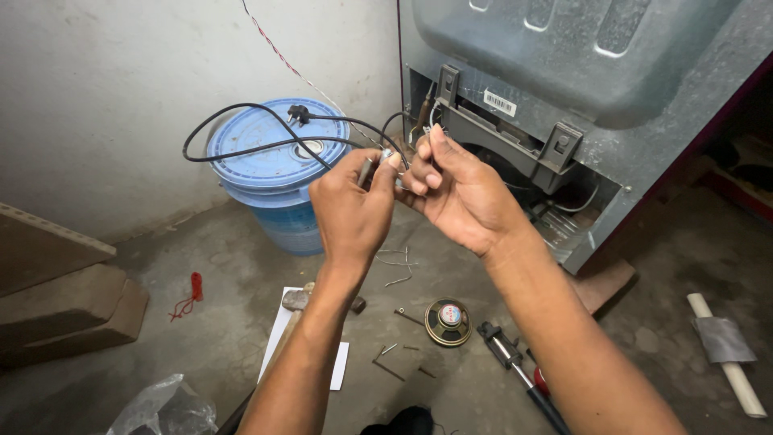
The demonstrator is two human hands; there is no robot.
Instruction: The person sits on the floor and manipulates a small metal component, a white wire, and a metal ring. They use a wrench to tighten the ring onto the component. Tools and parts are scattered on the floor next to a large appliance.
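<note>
Head view | left hand (352, 211), right hand (463, 193) pinching black cable (241, 149) | blue bucket (278, 181) behind | hammer (294, 310) below

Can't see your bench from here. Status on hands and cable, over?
Left hand pinching small grey metal part. Right hand fingering thin wire ends beside it. Black power cable looped over blue lidded bucket. Nothing blocking.

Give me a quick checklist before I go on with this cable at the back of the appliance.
1. Plug out of any socket: ok, it lies on the blue bucket.
2. Cable free of knots: ok.
3. Left hand grips the small metal part: ok.
4. Right hand on the wire ends: cannot tell, fingers hide them.
5. Floor tools clear of the hands: ok, hammer lies below.
</note>
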